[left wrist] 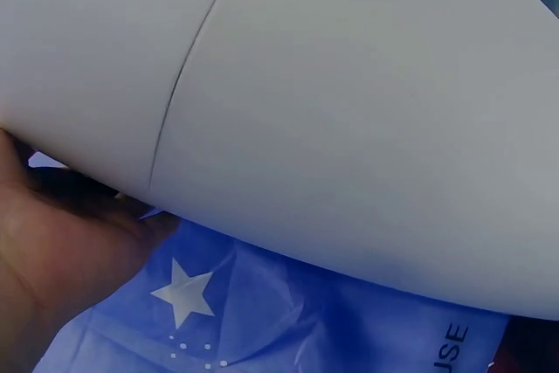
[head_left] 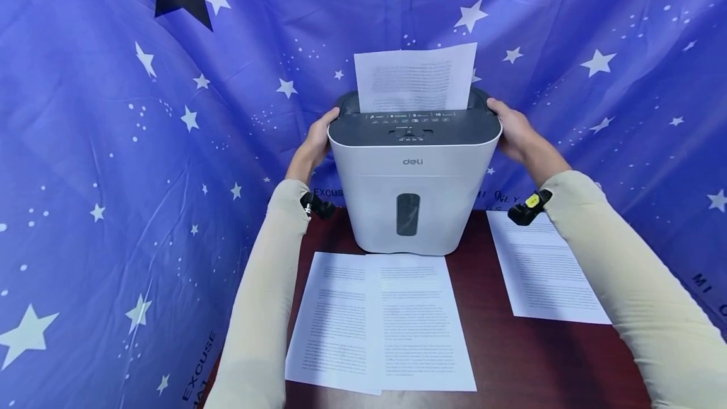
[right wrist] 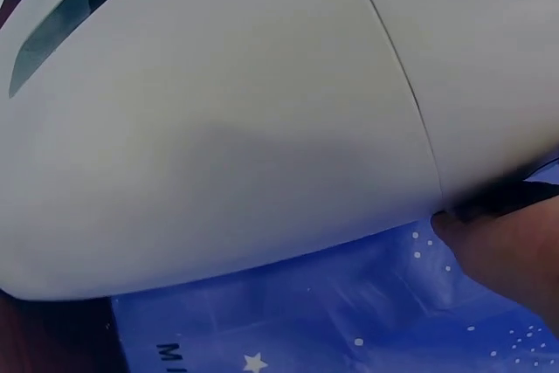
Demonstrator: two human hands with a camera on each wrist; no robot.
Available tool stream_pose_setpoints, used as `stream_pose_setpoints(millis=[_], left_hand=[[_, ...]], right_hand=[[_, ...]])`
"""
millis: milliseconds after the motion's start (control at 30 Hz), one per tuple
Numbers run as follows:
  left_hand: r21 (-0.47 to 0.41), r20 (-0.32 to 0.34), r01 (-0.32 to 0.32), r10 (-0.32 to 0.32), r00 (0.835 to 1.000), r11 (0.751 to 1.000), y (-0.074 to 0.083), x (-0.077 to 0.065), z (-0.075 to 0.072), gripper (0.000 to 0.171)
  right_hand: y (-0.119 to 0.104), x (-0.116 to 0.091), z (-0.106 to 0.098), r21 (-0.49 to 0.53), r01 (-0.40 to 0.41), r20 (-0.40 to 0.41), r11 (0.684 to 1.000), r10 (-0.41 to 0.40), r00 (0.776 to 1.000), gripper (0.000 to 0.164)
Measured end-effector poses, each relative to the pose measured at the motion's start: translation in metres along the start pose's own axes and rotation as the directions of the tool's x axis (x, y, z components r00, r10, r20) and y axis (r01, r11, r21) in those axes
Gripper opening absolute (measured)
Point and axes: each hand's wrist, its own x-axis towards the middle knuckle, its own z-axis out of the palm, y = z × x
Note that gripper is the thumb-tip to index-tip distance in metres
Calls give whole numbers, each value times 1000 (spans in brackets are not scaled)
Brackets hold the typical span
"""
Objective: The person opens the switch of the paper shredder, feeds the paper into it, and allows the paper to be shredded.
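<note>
A white paper shredder [head_left: 369, 201] with a dark grey top stands upright in front of me. One printed sheet [head_left: 417, 77] rises from the slot in its top. My left hand [head_left: 319, 137] grips the shredder's upper left side, thumb at the top rim and fingers beneath the edge. On the opposite side, my right hand [head_left: 514, 131] holds the upper right edge the same way, its thumb on the rim. Both wrist views are mostly filled by the white casing [left wrist: 349, 128], with the left palm against its side. Part of the right hand [right wrist: 515, 251] shows below the casing's edge.
Two overlapping printed pages [head_left: 420, 333] lie on the dark red table [head_left: 494, 358] just before the shredder's base. Another printed page [head_left: 545, 270] lies to the right, partly under my right forearm. A blue star-patterned curtain [head_left: 255, 36] surrounds the table closely behind and at the sides.
</note>
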Motion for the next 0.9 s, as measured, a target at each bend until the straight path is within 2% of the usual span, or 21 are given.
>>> stream_pose_setpoints(millis=[233, 433, 900], left_hand=[[-32, -8, -76, 76, 997, 997, -5, -1, 2, 50], [-15, -27, -73, 73, 997, 997, -8, -1, 2, 51], [2, -38, -83, 83, 996, 997, -8, -1, 2, 52]], right_hand=[[3, -1, -1, 35, 60, 11, 998, -61, 998, 23], [4, -2, -2, 13, 53, 6, 999, -53, 999, 29], [5, -1, 0, 10, 77, -6, 997, -77, 997, 27]])
